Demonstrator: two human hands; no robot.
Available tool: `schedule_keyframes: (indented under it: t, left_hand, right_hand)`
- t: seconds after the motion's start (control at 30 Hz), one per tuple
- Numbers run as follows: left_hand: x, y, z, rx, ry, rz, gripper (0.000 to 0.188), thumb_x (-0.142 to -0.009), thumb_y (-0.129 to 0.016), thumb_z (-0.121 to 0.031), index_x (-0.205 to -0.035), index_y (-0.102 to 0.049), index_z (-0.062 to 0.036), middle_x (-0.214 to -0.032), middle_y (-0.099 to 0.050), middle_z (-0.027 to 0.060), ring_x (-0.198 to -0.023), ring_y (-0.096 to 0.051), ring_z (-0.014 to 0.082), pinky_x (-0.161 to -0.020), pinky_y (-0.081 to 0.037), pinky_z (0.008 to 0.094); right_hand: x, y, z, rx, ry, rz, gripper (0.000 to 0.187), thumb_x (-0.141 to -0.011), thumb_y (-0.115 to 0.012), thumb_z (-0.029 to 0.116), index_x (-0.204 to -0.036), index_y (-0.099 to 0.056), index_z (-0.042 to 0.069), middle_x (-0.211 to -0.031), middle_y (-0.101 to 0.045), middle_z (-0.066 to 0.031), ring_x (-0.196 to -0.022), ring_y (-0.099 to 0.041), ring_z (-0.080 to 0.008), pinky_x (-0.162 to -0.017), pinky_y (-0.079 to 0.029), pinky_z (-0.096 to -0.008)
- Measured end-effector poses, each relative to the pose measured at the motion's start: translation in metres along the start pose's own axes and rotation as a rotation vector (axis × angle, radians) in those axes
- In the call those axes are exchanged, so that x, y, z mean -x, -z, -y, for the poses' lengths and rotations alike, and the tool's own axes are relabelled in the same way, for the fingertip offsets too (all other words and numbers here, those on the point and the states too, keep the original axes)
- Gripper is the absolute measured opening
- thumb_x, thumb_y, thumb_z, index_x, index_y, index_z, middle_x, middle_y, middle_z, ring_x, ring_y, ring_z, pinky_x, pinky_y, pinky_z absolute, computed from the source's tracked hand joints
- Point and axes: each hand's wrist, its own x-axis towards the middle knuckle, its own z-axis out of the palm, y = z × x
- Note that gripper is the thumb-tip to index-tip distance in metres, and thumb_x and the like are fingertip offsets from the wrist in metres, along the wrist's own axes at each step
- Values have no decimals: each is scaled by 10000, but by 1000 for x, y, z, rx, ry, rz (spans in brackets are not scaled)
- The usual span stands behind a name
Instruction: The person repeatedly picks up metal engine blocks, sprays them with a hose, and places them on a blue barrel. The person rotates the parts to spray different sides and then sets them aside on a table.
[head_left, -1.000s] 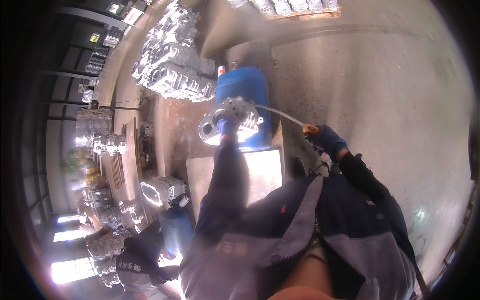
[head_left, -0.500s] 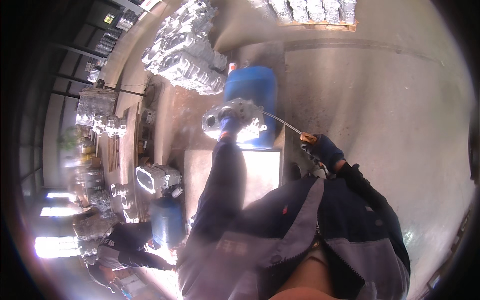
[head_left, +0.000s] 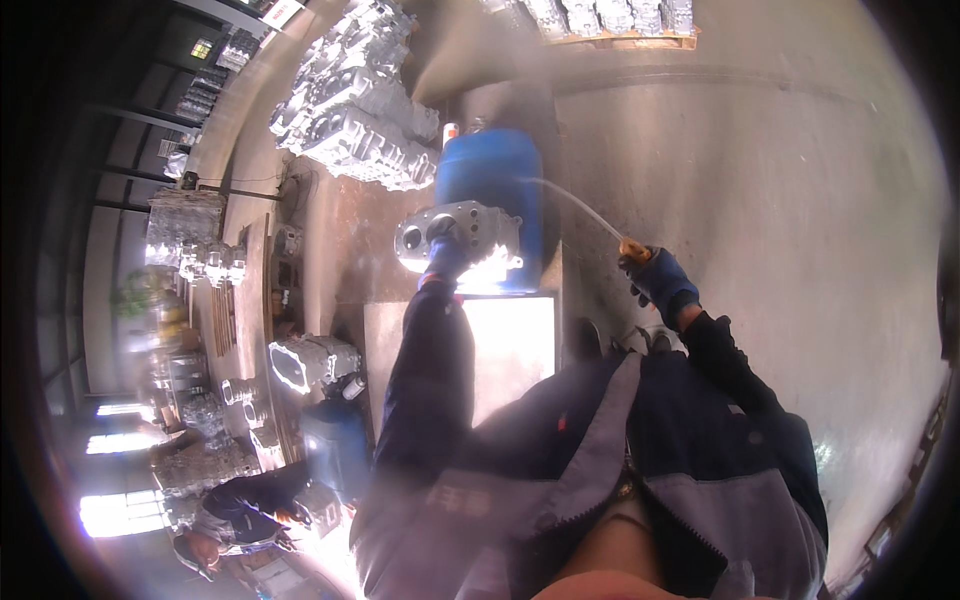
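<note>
A silvery cast metal housing [head_left: 490, 235] with round holes in its face rests at the near end of a blue plastic barrel [head_left: 490, 165]. My left hand [head_left: 447, 250], in a dark blue glove, grips the housing near its middle; the fingertips are partly hidden. Off to the right, my gloved right hand [head_left: 662, 280] is closed around the orange-brown handle of a long, thin, slightly curved metal rod tool [head_left: 585, 208]. The rod slants up and left, its blurred far end over the barrel beyond the housing. I cannot tell whether it touches anything.
A pale, brightly lit board [head_left: 510, 340] lies on the near side of the barrel. Stacked metal castings [head_left: 350, 110] stand at far left, and more sit on a pallet [head_left: 640, 42] at the back. A co-worker [head_left: 240, 510] bends beside another blue barrel [head_left: 335, 445] at lower left.
My right hand has moved right and slightly farther away, drawing the rod's end off the housing's right edge. The housing looks slightly turned under my left hand. The co-worker's arms have shifted.
</note>
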Motion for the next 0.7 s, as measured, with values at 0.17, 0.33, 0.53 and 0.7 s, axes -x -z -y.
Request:
schedule_keyframes:
  t: [0.17,0.33,0.53,0.7]
  left_hand:
    - [28,41,-4,-322,-142,196,945,-623,-883,-374,-1389,-442,-41,-1237,-602,225,-1145,-576,385,-986,-466,412]
    - [33,71,-14,-643,-183,330,886,-629,-873,-313,-1390,-476,-89,-1208,-627,200,-1141,-583,377,-989,-471,395]
    - [26,64,-64,305,113,52,423,-794,-770,-297,-1040,-604,5,-931,-640,146,-921,-634,274,-822,-506,388]
    - [25,25,-78,110,245,-152,540,-729,-826,-231,-1154,-581,-7,-1208,-571,148,-1092,-580,297,-917,-486,371]
  right_hand:
    - [0,16,-43,155,220,278,350,-899,-640,414,-1020,-674,87,-680,-611,-29,-530,-582,-167,-469,-476,-309]
    - [-9,12,-68,217,419,316,290,-928,-614,346,-1046,-657,84,-694,-608,-22,-582,-576,-182,-547,-482,-330]
    - [-22,2,-49,104,21,180,307,-919,-621,341,-1030,-654,57,-731,-656,-83,-534,-588,-216,-563,-498,-358]
    - [-33,-27,-22,160,-69,153,319,-916,-627,351,-1154,-643,139,-641,-644,-64,-501,-616,-176,-480,-489,-333]
